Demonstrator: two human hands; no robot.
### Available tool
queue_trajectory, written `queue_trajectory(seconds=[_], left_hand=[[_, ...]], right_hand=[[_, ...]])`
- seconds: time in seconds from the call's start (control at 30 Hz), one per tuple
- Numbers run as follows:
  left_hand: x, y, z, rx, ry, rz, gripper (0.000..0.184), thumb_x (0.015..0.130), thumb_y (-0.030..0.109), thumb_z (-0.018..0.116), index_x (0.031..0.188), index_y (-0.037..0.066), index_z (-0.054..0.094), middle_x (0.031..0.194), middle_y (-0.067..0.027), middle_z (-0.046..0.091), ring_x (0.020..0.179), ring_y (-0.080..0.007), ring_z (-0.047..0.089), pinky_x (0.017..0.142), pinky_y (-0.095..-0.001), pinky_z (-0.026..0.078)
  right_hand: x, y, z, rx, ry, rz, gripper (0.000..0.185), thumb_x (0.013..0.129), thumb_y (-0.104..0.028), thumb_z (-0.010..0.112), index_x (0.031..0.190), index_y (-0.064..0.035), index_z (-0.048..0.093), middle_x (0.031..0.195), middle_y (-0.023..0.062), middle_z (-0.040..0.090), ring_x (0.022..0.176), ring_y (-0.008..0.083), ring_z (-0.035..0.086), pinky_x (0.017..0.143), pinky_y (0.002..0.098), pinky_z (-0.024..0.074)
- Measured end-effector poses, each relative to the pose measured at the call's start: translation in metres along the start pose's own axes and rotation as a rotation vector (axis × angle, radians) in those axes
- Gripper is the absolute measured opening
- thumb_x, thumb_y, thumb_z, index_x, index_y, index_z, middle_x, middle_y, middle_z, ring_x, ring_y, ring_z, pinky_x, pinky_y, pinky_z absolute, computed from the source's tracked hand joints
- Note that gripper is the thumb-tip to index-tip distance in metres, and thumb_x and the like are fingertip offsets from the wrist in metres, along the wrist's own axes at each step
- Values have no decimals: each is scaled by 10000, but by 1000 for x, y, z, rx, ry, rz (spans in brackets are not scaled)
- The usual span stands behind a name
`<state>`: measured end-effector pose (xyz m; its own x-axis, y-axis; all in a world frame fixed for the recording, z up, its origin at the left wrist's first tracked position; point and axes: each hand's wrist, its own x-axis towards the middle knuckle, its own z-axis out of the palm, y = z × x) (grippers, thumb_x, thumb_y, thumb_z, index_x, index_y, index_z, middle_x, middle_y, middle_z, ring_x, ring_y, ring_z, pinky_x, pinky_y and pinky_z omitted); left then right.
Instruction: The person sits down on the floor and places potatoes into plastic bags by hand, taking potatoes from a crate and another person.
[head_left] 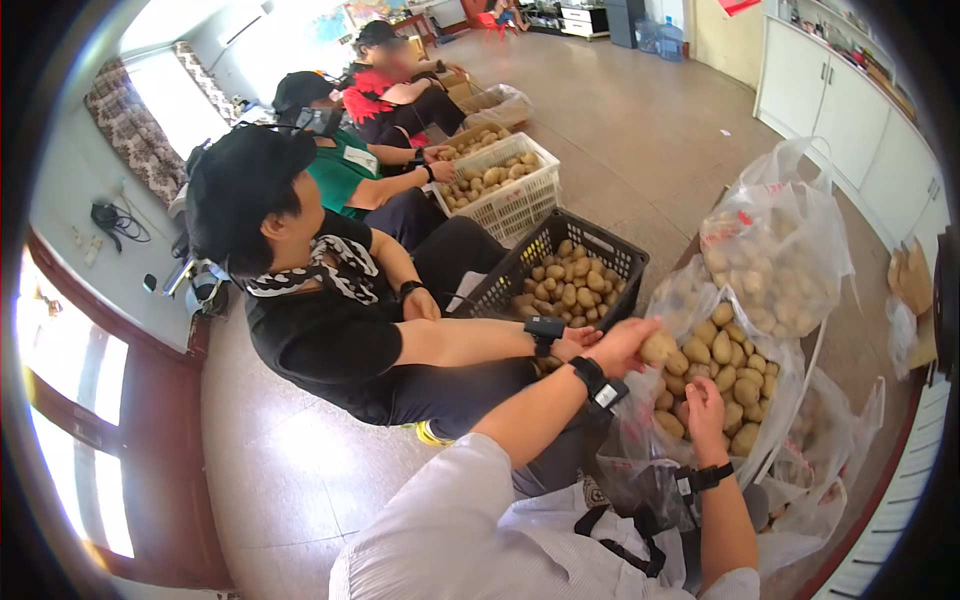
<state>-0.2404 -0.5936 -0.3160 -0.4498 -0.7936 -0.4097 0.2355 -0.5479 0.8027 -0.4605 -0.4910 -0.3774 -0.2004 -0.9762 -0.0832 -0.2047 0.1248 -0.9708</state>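
Note:
My left hand (625, 345) has its fingers wrapped round a potato (658, 349) beside the left edge of an open plastic bag (790, 400). The bag is full of loose potatoes (735, 372). Over the near part of that pile is my right hand (705, 408), its fingers curled; whatever it may hold is too hidden to make out. A co-worker's hand (575, 343) lies just left of my left hand, close to a black crate (640, 262) with potatoes in it.
A tied bag of potatoes (770, 250) stands behind the open one, and another bag (825, 450) lies at the right. Three seated people line the left side. White crate (515, 207) stands beyond the black one. White cabinets (850, 110) are at the right.

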Motion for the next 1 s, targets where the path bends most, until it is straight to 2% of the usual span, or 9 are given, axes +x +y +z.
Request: queue_trajectory(seconds=[0.07,0.17,0.23,0.43,0.7,0.77,0.83,0.9,1.0], left_hand=[[8,1,-13,-18,32,14,401,977,485,501,1026,102,608,830,-49,678,541,-180,613,404,-286,424],[33,-13,-41,-141,117,113,409,995,473,478,1019,91,621,831,-65,661,565,-181,602,412,-297,415],[9,5,-36,-135,186,93,429,1020,445,432,1081,50,587,850,-111,662,631,-215,642,478,-299,512],[34,2,-83,-245,468,-4,496,960,431,571,1200,-2,544,956,-205,641,694,-318,648,553,-366,582],[47,-8,-96,-205,606,48,431,1000,353,504,1216,-19,529,1031,-191,620,752,-304,637,618,-392,599],[34,-2,-83,-186,659,23,393,969,301,513,1221,0,532,1069,-186,611,774,-314,636,602,-421,589],[51,-14,-110,-190,589,79,361,958,264,509,1230,28,537,1068,-174,612,799,-310,631,613,-427,588],[57,-14,-111,-223,671,60,336,955,238,506,1223,39,547,1075,-163,614,833,-302,631,628,-428,588],[59,-15,-118,-218,690,55,342,953,225,523,1239,36,535,1100,-166,602,845,-313,626,667,-410,589]], right_hand=[[-3,26,-13,-281,150,-162,315,897,-204,656,1130,5,619,1005,134,640,951,262,613,856,365,486],[-10,13,-33,-460,169,-228,317,860,-195,665,1101,6,619,1074,199,629,1004,338,601,883,401,477],[-12,28,-39,-586,301,-370,356,819,-176,681,1129,-19,602,1101,202,619,1072,390,556,943,451,434],[-19,24,-47,-784,344,-241,396,805,-178,686,1165,-48,586,1185,176,585,1144,378,514,983,482,414],[-21,22,-52,-936,317,-125,483,796,-181,701,1231,-46,540,1307,155,507,1175,392,494,993,481,421],[-22,23,-52,-1014,297,-114,500,787,-175,707,1240,-50,537,1301,154,505,1150,390,516,970,475,438],[-23,14,-50,-1031,295,-172,502,780,-146,701,1245,-53,535,1308,151,497,1099,390,539,932,477,458],[-22,12,-50,-1105,240,-74,486,769,-117,699,1224,-56,541,1296,150,499,1036,393,556,911,484,463],[-19,14,-52,-1069,242,-110,438,744,-78,700,1154,-60,547,1246,155,497,987,400,571,847,470,495]])
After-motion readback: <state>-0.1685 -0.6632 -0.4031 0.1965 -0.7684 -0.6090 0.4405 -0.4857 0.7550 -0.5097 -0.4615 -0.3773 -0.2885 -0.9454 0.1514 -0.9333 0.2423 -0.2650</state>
